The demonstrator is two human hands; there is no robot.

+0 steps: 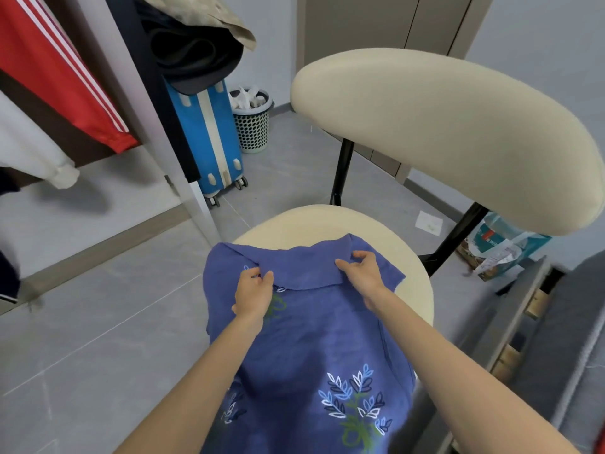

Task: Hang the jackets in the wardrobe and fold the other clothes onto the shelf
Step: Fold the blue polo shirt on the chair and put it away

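Gripping a blue shirt (pixel 311 339) by its collar (pixel 304 267), both hands clenched on the cloth: left hand (pixel 253 296) with fingers curled into the fabric at the collar's left end, right hand (pixel 361 276) pinching the folded collar edge between thumb and fingers at the right end; spread under and between the hands, collar away from the body, on the cream seat (pixel 327 221) of a chair, with the lower part draped off the near edge toward the forearms; white, pale-blue and green leaf embroidery (pixel 355 398) nearer than the right hand, beside the right forearm, and a smaller sprig just under the left hand; beyond the right hand, raised on black struts, the chair's cream backrest (pixel 442 132); far beyond the left hand, upright on its wheels on the grey tiled floor (pixel 98 339), a blue suitcase (pixel 209 136) with a heap of dark clothes (pixel 193 57) and a beige cloth (pixel 209 18) on top; just right of the suitcase, a perforated waste basket (pixel 252 129) lined with a white bag; up and to the left of the left hand, hanging in the open wardrobe (pixel 167 165), a red jacket (pixel 55 70) with white stripes, and below it a white sleeve (pixel 39 152); right of the right hand, on the floor past the chair's strut, a scrap of paper (pixel 429 223) and a teal printed bag (pixel 501 247).
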